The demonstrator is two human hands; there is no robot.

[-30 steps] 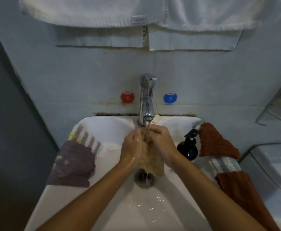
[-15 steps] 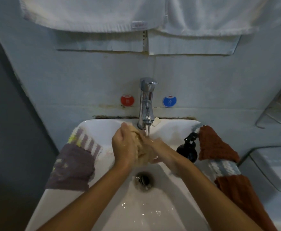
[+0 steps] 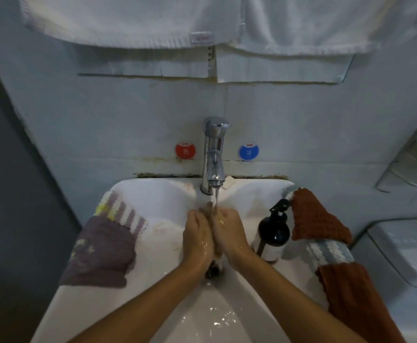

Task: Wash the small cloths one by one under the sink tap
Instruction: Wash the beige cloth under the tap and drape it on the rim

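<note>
Wet, bare hands meet palm to palm at the centre of the frame: the left hand (image 3: 197, 240) and the right hand (image 3: 229, 235) are pressed together around a small beige cloth (image 3: 218, 254), of which only a sliver shows between the heels of the palms. A thin stream of water (image 3: 214, 199) from the chrome single-lever tap (image 3: 213, 154) falls onto the fingertips, directly above the drain of the white ceramic sink (image 3: 153, 201). Judging by this, the step in hand is rubbing one cloth under the flow. Next would likely come wringing it and setting it aside, which calls for a firm two-handed twist. On the rim at left lies a purple cloth with striped edging (image 3: 101, 251); at right, beside a black pump bottle (image 3: 273, 233), rust-red cloths with a grey-striped band (image 3: 316, 219) drape over the edge.
</note>
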